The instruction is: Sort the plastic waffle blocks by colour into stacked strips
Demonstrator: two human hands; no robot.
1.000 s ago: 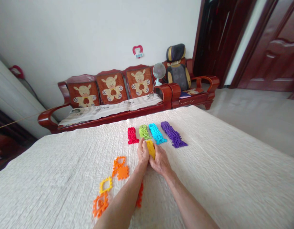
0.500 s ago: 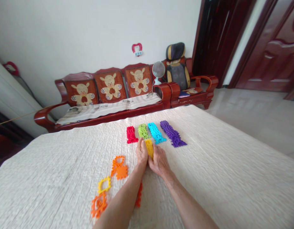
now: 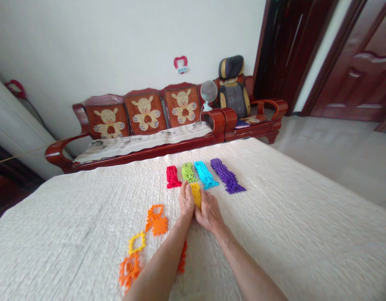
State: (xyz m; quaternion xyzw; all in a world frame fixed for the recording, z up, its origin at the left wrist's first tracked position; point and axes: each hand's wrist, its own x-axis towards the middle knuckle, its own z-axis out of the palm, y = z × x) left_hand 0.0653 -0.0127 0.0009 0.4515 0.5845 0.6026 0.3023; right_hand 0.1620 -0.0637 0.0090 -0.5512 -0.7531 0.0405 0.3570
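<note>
Both my hands meet over a strip of yellow plastic puzzle pieces [image 3: 196, 194] on a cream quilt [image 3: 290, 225]. My left hand [image 3: 186, 202] presses its left side with closed fingers, and my right hand [image 3: 209, 212] grips its right side. Just beyond lie a red strip [image 3: 172, 177], a green strip [image 3: 188, 172], a cyan strip [image 3: 205, 174] and a purple strip [image 3: 227, 175], side by side. To the left of my left arm lie loose orange pieces [image 3: 156, 219], a yellow frame piece [image 3: 136, 243] and another orange piece [image 3: 129, 271]. A further orange piece [image 3: 182, 256] shows between my forearms.
A dark red wooden bench [image 3: 142, 133] with bear cushions stands beyond the quilt's far edge. A small fan [image 3: 208, 93] and a massage cushion [image 3: 233, 85] sit at its right end. Dark wooden doors [image 3: 359, 62] are at the right, with tiled floor below them.
The view has shifted slightly. My hands stay together on the yellow strip, with no clear movement of the pieces.
</note>
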